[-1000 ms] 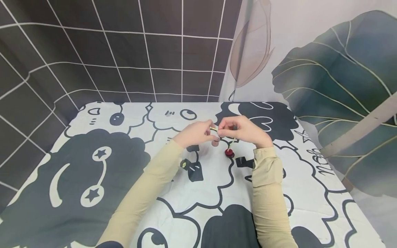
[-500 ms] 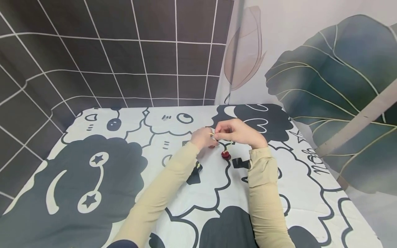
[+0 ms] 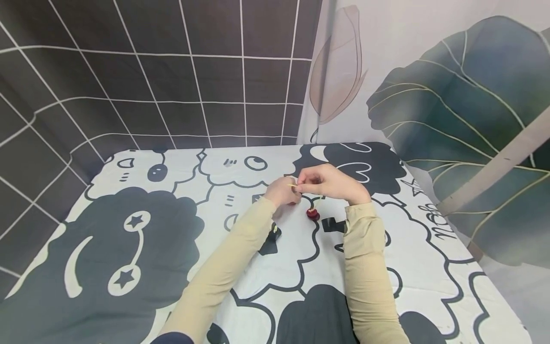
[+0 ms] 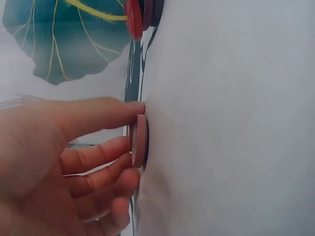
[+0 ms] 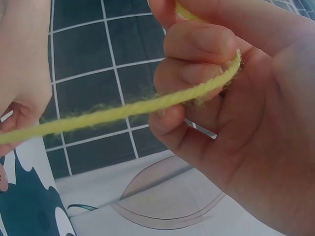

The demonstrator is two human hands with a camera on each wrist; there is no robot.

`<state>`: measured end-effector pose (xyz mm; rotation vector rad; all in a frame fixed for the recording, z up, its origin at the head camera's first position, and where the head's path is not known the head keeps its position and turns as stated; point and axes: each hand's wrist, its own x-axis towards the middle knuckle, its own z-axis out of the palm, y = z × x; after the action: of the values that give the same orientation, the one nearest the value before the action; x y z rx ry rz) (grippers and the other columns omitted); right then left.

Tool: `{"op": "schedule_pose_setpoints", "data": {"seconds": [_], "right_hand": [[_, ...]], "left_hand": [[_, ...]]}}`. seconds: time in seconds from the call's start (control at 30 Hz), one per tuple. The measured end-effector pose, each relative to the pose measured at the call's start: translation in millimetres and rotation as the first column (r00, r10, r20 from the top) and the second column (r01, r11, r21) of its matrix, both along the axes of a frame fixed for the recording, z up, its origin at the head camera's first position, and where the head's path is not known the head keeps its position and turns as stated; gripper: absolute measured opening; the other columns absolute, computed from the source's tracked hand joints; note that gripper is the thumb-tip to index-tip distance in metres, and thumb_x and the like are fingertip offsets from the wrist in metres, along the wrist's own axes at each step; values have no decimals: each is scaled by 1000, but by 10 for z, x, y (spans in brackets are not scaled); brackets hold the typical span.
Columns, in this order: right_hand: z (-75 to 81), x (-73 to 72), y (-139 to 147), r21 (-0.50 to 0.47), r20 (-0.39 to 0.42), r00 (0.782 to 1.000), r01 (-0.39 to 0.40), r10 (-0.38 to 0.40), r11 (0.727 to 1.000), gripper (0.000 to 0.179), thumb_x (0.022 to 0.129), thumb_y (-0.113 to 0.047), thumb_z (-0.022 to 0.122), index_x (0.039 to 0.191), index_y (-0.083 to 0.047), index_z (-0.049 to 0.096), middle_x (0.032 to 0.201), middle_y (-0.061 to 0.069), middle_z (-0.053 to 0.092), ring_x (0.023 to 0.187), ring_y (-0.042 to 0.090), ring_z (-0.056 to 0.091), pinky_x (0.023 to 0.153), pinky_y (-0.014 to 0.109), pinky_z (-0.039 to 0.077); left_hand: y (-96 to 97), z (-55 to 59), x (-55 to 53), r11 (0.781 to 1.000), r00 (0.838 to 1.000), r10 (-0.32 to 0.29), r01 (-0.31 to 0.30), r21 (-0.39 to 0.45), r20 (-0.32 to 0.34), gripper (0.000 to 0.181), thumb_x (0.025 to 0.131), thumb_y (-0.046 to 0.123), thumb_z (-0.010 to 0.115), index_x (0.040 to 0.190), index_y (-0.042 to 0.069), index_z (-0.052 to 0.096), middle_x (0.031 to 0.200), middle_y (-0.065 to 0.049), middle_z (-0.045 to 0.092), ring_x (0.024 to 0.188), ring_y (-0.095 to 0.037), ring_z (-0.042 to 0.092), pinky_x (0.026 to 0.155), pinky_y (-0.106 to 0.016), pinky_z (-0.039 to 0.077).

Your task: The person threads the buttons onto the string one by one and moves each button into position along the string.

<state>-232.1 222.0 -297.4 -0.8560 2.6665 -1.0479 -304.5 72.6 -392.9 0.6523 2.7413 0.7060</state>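
My left hand (image 3: pixel 281 191) is low over the printed sheet. In the left wrist view its thumb and fingers are at the edges of a dull red round disc (image 4: pixel 141 140), pinching it close to the white cloth. My right hand (image 3: pixel 333 184) is just to the right, its curled fingers holding yellow yarn (image 5: pixel 123 113). A length of that yarn stretches from those fingers across to the left hand in the right wrist view. Below the right hand, a small stack of red discs (image 3: pixel 312 214) lies on the sheet, with yarn coming out of its top disc.
A white sheet (image 3: pixel 296 272) with dark cartoon shapes covers the surface. Behind it hangs a dark grid-patterned cloth (image 3: pixel 219 76), and a pale leaf-print curtain (image 3: pixel 451 110) is at the right. A small black device (image 3: pixel 333 224) sits at the right wrist.
My left hand has moved away from the right fingertips and down to the disc by the sheet. The right hand keeps hold of the yarn. The head view has shifted slightly.
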Motion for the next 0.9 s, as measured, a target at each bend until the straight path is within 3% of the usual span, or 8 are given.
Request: {"op": "schedule_pose_setpoints", "data": {"seconds": [0.17, 0.43, 0.57, 0.67, 0.83, 0.9], "right_hand": [[-5, -16, 6, 0, -11, 1000, -13, 13, 1000, 9, 91, -15, 66, 88, -6, 66, 70, -6, 59, 56, 8, 44, 56, 24, 38], [-27, -13, 3, 12, -3, 1000, -22, 22, 1000, 12, 91, -17, 65, 89, -5, 66, 72, 0, 59, 55, 7, 42, 56, 23, 37], [-27, -14, 0, 16, -11, 999, -30, 30, 999, 10, 91, -17, 65, 89, -8, 66, 73, 4, 60, 55, 7, 42, 56, 23, 37], [-26, -13, 2, 19, -16, 999, -31, 31, 999, 7, 91, -17, 65, 87, -11, 66, 73, -1, 59, 55, 7, 42, 56, 23, 38], [-35, -22, 14, 17, -7, 999, -34, 34, 999, 6, 92, -17, 65, 87, -13, 66, 73, -6, 58, 56, 7, 44, 57, 22, 38], [-40, -22, 29, 16, -4, 1000, -23, 24, 1000, 6, 92, -17, 65, 88, -12, 66, 73, -3, 59, 57, 7, 45, 57, 23, 39]], "left_hand": [[-17, -21, -72, 998, 997, -25, 20, 62, 78, 15, 82, 17, 67, 93, 8, 62, 83, -2, 60, 70, -15, 53, 66, -24, 41], [-33, -25, -95, 994, 987, -49, 33, 108, 152, 14, 82, 19, 68, 88, 10, 59, 82, -2, 60, 72, -16, 53, 67, -25, 41], [-33, -26, -78, 993, 990, -53, 38, 112, 133, 14, 82, 18, 67, 78, 13, 54, 74, 0, 58, 66, -15, 52, 63, -24, 39], [-23, -30, -69, 990, 991, -71, 57, 126, 110, 15, 82, 16, 66, 75, 13, 54, 69, 0, 57, 62, -14, 51, 61, -23, 39], [13, -51, -68, 983, 993, -100, 87, 162, 70, 7, 83, 12, 66, 87, 10, 60, 81, -3, 64, 71, -15, 55, 69, -24, 44], [25, -62, -78, 981, 994, -107, 101, 165, 32, 12, 84, 11, 66, 94, 10, 60, 91, -4, 67, 78, -15, 57, 76, -26, 47]]}}
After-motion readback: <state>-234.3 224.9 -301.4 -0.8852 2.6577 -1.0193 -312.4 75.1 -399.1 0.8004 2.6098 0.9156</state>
